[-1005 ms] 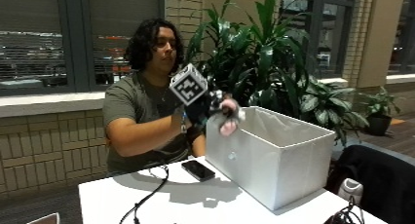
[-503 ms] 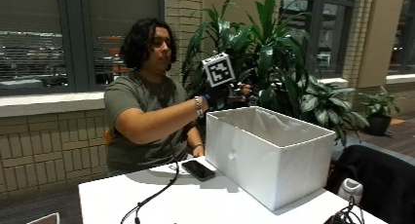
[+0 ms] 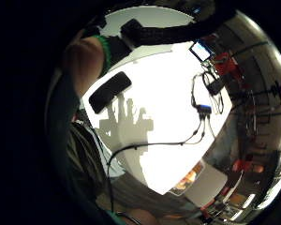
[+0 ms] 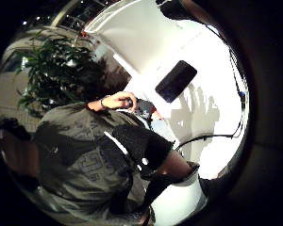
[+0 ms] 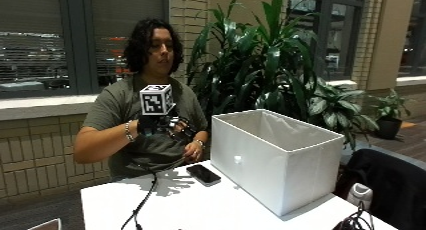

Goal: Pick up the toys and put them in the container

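Observation:
My gloved right hand (image 5: 165, 126) hangs in the air above the white table (image 5: 200, 207), left of the white fabric container (image 5: 266, 160). Nothing shows in it, and its shadow (image 3: 126, 119) on the table has the fingers spread. The container stands open-topped on the table's right half; its inside is hidden in the outside view. The person's bare left hand (image 5: 195, 151) sits at the table's far edge. In the thumb side palm view this bare hand (image 4: 117, 100) has a small grey and red thing (image 4: 144, 108) at its fingers. No other toy shows on the table.
A black phone (image 5: 203, 174) lies on the table between my hand and the container. A black cable (image 5: 142, 206) runs from the glove across the table's left part. Large plants (image 5: 266, 65) stand behind the container, and a dark chair (image 5: 393, 185) beside its right end.
A second ago my hand held a pink thing beside the container's rim, then reached over the opening. It has now come back left and lower, without the pink thing.

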### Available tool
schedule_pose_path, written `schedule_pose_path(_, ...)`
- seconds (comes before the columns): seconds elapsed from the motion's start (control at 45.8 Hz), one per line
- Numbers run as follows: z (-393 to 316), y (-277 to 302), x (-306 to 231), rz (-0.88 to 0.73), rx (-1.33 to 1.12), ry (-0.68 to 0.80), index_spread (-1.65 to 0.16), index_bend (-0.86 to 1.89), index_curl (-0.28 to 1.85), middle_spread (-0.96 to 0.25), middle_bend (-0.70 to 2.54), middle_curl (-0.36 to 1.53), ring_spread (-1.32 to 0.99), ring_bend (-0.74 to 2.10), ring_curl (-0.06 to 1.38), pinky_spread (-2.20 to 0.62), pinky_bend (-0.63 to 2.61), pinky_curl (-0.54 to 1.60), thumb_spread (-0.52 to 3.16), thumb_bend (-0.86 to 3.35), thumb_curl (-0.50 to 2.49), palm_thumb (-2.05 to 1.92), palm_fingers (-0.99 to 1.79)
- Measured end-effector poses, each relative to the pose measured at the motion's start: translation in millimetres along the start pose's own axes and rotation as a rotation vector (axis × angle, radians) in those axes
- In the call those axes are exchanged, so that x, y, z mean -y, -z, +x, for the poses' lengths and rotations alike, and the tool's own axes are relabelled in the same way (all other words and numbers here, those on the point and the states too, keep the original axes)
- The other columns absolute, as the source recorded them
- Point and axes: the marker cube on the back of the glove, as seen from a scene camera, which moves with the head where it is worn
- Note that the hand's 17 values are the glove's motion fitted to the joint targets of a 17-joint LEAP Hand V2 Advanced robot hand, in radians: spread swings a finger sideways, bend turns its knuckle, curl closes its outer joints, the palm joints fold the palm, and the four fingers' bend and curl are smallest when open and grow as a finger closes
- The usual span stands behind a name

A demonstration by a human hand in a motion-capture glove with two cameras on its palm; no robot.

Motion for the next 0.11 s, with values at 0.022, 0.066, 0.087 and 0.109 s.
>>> schedule_pose_path(0.022, 1.8, -1.5, -3.0, 0.003, -0.006, -0.007, -0.42, 0.18, 0.55, -0.16, 0.26, 0.47, -0.27, 0.57, 0.31, 0.02, 0.94, 0.37, 0.98, -0.10, 0.26, -0.13, -0.02)
schedule_pose_path(0.066, 6.1, -3.7, -7.5, 0.011, -0.025, -0.022, -0.42, 0.18, 0.55, -0.16, 0.26, 0.46, -0.26, 0.56, 0.31, 0.02, 0.93, 0.36, 0.97, -0.10, 0.26, -0.13, -0.02)
schedule_pose_path(0.087, 8.1, -4.2, -8.8, 0.014, -0.033, -0.028, -0.42, 0.18, 0.54, -0.16, 0.25, 0.46, -0.26, 0.56, 0.30, 0.02, 0.93, 0.36, 0.97, -0.10, 0.25, -0.13, -0.02)
schedule_pose_path(0.109, 9.2, -4.5, -9.5, 0.017, -0.037, -0.031, -0.42, 0.18, 0.54, -0.16, 0.25, 0.46, -0.26, 0.55, 0.30, 0.02, 0.93, 0.36, 0.97, -0.10, 0.25, -0.13, -0.02)
